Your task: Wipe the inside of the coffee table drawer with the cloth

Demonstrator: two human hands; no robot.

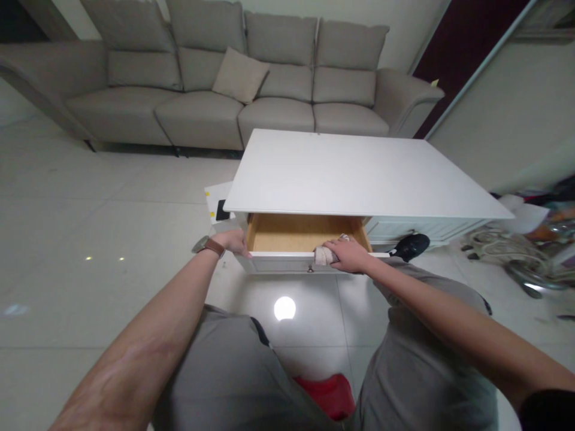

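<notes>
A drawer (278, 264) stands pulled out of a white coffee table (359, 173), its light wooden inside bare in the part I can see. My left hand (234, 240), with a watch on the wrist, is closed on the drawer's left front corner. Farther right, my right hand (350, 254) grips a crumpled pale cloth (324, 255) and presses it over the top edge of the drawer front. Its fingers curl over that edge and partly hide the cloth. A small metal knob (310, 269) sits on the drawer front, just below the cloth.
A long grey sofa (202, 120) with a loose cushion (241, 75) stands behind the table. A white box (215, 194) is by the table's left side. Cables and clutter (498, 251) lie at right. Something red (327, 395) is between my legs.
</notes>
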